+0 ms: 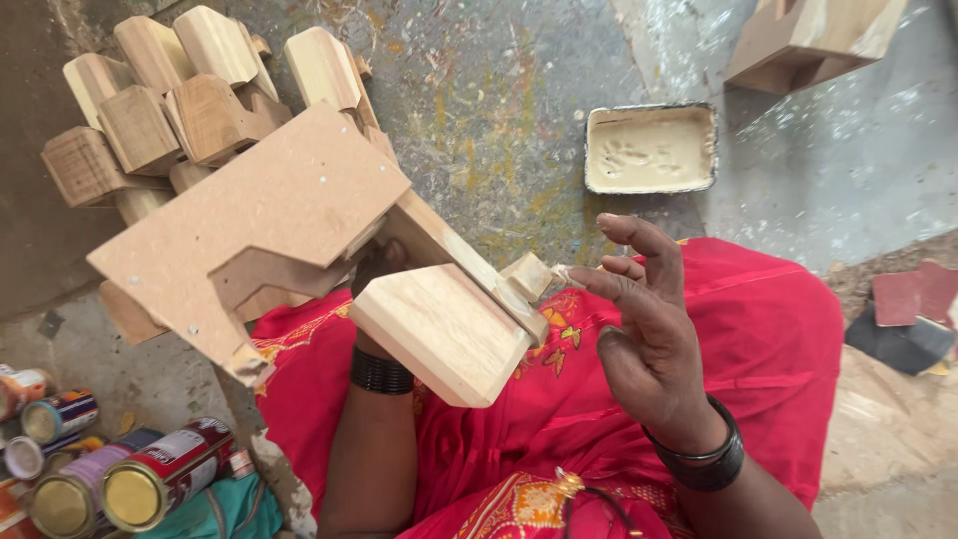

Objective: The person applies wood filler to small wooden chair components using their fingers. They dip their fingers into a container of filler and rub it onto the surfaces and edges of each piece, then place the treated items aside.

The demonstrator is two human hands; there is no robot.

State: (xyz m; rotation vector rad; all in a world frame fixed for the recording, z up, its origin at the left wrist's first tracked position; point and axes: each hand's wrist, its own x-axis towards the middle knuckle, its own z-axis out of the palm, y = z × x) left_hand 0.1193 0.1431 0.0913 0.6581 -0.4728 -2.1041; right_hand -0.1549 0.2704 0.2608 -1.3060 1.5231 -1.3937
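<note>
My left hand [379, 265], mostly hidden, grips the wooden bracket piece [329, 250] from beneath while my right hand [644, 329], fingers spread, dabs filler at its corner block [527, 274]; a loose grip could tip it off my lap.

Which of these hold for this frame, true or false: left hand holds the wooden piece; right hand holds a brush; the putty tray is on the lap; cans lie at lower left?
1. The left hand holds the wooden piece. True, from underneath.
2. The right hand holds a brush. False: only its fingertip is at a small block on the piece.
3. The putty tray sits on the lap. False: it is on the floor.
4. Cans lie at lower left. True.
</note>
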